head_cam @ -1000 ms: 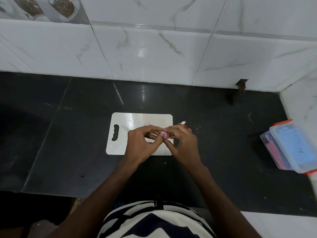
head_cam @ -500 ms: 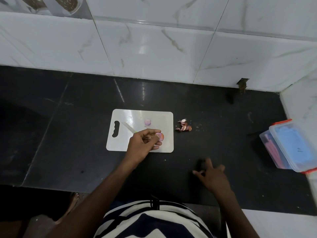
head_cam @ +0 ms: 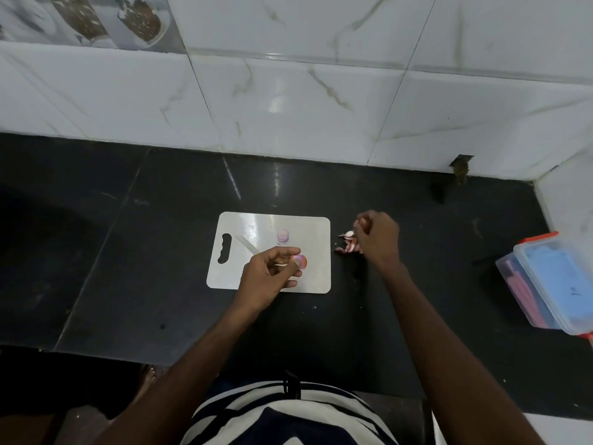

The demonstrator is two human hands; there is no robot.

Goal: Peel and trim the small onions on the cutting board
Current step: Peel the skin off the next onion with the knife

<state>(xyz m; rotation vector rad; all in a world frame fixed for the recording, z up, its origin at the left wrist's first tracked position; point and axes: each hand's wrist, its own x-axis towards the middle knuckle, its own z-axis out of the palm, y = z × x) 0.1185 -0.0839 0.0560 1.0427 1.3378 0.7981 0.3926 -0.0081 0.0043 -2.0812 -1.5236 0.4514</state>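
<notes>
A white cutting board point(head_cam: 316, 277) lies on the black counter. One small peeled onion point(head_cam: 283, 235) sits on the board near its far edge. My left hand point(head_cam: 266, 274) grips a knife point(head_cam: 247, 245), whose blade points to the far left. Its fingertips also hold a second small pink onion point(head_cam: 302, 261) just above the board. My right hand point(head_cam: 378, 236) hovers with curled fingers over a pile of onion peels point(head_cam: 348, 245), just right of the board. It seems to pinch a pale scrap of peel.
A clear plastic box with an orange-clipped lid point(head_cam: 552, 284) stands at the counter's right edge. White marble-look tiles point(head_cam: 288, 101) close the back and the right corner. The counter's front edge point(head_cam: 128, 354) runs just before my body.
My right hand left the onion, dropped to the counter's near side, then moved out to the peel pile. My left hand stayed over the board with knife and onion.
</notes>
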